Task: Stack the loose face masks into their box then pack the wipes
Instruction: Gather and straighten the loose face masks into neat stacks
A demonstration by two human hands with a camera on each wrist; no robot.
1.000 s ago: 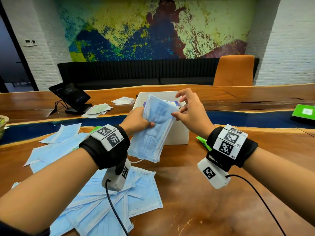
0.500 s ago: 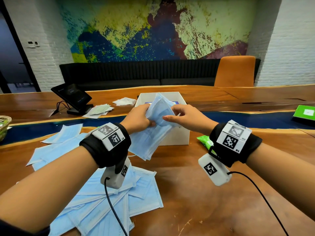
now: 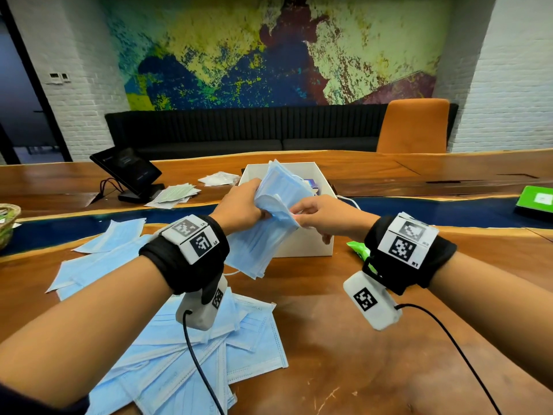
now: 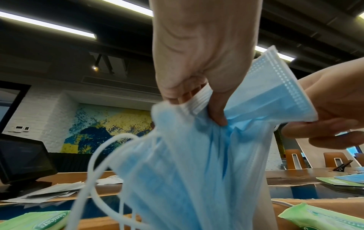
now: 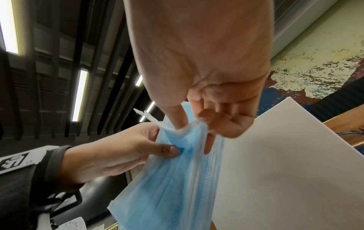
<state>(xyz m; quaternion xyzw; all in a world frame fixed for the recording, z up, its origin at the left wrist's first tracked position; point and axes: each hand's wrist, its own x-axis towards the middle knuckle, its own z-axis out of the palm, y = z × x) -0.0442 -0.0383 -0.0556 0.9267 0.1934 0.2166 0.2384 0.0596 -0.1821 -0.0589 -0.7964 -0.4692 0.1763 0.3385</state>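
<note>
A thick stack of blue face masks (image 3: 263, 232) hangs tilted in the air just in front of the open white box (image 3: 302, 247). My left hand (image 3: 242, 209) grips its left side, thumb pressed into the folds (image 4: 218, 118). My right hand (image 3: 317, 217) pinches the stack's right edge (image 5: 189, 129) between thumb and fingers. The stack's top leans over the box's near rim. Many loose masks (image 3: 191, 348) lie spread on the wooden table at lower left. A green wipes pack (image 3: 359, 250) lies right of the box, partly behind my right wrist.
A black tablet on a stand (image 3: 128, 172) and flat paper sachets (image 3: 173, 194) sit at the back left. A green packet (image 3: 535, 202) lies at the far right, a basket (image 3: 7, 223) at the left edge. An orange chair (image 3: 414, 125) stands behind the table.
The mask stack has bent and tilted toward the box. My right hand came down from the stack's top corner and now pinches its right edge, closer to my left hand.
</note>
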